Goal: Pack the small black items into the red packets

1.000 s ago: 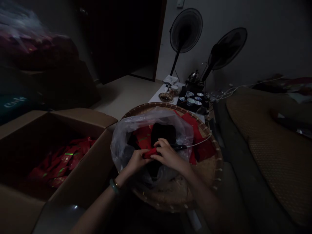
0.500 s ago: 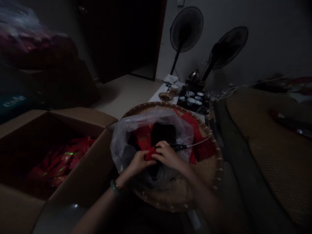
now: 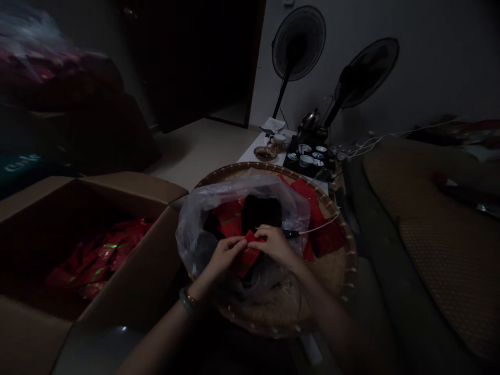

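Both hands meet over an open clear plastic bag [image 3: 193, 213] that lies in a round woven bamboo tray [image 3: 347, 271]. My left hand [image 3: 224, 256] pinches the top edge of a small red packet [image 3: 242, 263] between thumb and fingers. From the other side my right hand [image 3: 275, 247] pinches the same edge, and the packet hangs below the fingertips. Inside the bag are more red packets [image 3: 228, 216] and a dark mass [image 3: 262, 211]. A black-handled tool [image 3: 291, 234] with a white cord lies just beyond my right hand, partly hidden by it.
At the left stands an open cardboard box [image 3: 128, 260] with many red packets [image 3: 105, 255]. Red pieces [image 3: 328, 237] lie on the tray's right side. Behind are a tea tray with small cups [image 3: 307, 161] and two standing fans [image 3: 299, 44]. A woven mat [image 3: 441, 234] covers the right side.
The red packet was bunched between my hands; now it hangs down with its flat face showing. My fingers have shifted to pinch its top edge, and my right hand has lifted slightly.
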### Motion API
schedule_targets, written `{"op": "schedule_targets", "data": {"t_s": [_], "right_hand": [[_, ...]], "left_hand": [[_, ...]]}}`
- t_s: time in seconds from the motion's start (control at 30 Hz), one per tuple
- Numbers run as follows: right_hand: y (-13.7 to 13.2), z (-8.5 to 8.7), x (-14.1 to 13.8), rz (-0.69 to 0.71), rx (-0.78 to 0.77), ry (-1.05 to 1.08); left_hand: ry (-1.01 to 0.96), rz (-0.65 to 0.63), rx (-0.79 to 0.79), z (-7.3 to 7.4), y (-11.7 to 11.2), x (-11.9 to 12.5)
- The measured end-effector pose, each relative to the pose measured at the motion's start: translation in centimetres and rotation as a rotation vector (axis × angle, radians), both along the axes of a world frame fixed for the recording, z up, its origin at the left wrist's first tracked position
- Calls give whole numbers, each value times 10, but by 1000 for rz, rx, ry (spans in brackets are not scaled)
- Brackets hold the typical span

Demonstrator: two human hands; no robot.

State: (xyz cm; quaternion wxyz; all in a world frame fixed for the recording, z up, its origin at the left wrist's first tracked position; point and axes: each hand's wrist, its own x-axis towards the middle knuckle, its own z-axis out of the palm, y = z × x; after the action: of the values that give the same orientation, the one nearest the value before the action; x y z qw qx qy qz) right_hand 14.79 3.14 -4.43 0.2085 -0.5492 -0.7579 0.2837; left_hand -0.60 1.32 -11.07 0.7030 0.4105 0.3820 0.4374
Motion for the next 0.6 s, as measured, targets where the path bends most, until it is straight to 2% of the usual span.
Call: {"op": "schedule_targets", "data": {"t_s": [0.1,0.27,0.43,0.6], "right_hand": [[-1,-4,0,40,-27,56],[-2,-14,3,-206,-106,216],[-3,-16,8,-264,-252,314],[-5,-17,6,-361,-230,462]], "left_hand": [[53,80,6,1,2,3],[57,216,-21,2,-1,6],[-29,244,-71,2,-8,10],[-151,209,-186,6,-10,12]]}}
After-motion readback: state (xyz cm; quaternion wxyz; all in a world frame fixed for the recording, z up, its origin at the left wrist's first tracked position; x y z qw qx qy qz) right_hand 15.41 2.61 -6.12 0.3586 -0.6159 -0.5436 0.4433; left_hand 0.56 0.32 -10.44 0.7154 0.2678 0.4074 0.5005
